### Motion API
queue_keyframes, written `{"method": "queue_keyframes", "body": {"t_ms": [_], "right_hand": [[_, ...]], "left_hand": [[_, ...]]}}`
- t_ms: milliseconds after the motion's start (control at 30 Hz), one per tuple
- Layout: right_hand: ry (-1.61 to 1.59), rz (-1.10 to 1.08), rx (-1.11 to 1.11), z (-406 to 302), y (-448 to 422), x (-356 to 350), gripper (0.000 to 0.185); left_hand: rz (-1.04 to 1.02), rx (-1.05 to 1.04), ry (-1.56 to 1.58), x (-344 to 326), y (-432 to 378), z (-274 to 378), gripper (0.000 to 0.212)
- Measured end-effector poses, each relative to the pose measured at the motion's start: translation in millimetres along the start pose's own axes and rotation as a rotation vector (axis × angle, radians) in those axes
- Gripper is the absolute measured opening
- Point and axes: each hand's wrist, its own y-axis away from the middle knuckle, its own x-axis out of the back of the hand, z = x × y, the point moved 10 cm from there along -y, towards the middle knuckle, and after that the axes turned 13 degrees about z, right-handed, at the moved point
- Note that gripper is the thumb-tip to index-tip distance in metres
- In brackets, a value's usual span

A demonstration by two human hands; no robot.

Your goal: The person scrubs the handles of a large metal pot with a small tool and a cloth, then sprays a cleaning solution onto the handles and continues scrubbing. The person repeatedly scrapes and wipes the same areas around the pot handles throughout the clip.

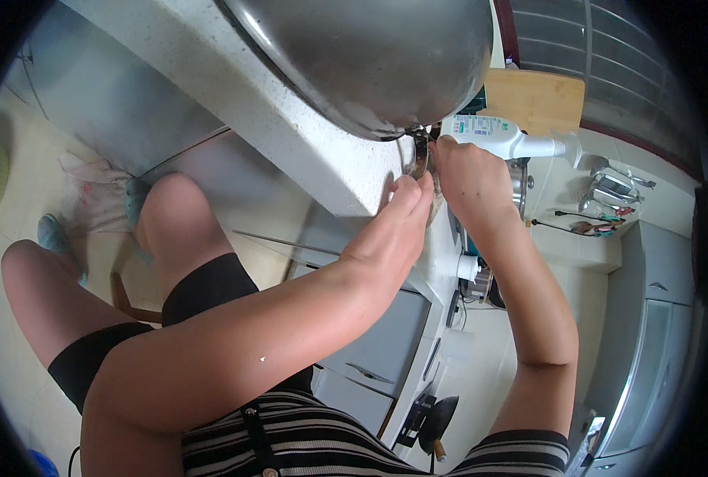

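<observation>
A large domed stainless steel vessel (377,53), probably a wok or pot, rests by the edge of the pale speckled countertop (330,161). A dark, grimy metal fitting (420,149), which looks like a handle, juts from its rim. My left hand (410,200) grips the end of this fitting with bent fingers. From the other side my right hand (473,176) pinches close to where the fitting meets the rim; its fingertips are partly hidden, and whether they hold a small tool I cannot tell. Just beyond my right hand stands a white spray bottle (479,131) with a printed label.
A wooden cutting board (532,98) leans by the window (586,47). Utensils (613,191) hang on the tiled wall. A lidded metal pot (518,185) stands behind my right wrist. Farther along are a wok (440,417) and grey cabinets (366,352). A cloth (94,191) lies on the floor.
</observation>
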Motion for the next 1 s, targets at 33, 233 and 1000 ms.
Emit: {"method": "queue_keyframes", "body": {"t_ms": [33,233,1000], "right_hand": [[-0.005,-0.008,-0.003,2,-3,1,0.030],[-0.109,-0.038,-0.059,16,4,-1,0.036],[-1.596,0.502,-0.334,10,57,-33,0.020]], "left_hand": [[0.008,-0.009,-0.002,2,0,-3,0.070],[0.010,0.025,-0.004,-2,-4,2,0.069],[0.368,0.365,0.624,68,52,-86,0.028]]}}
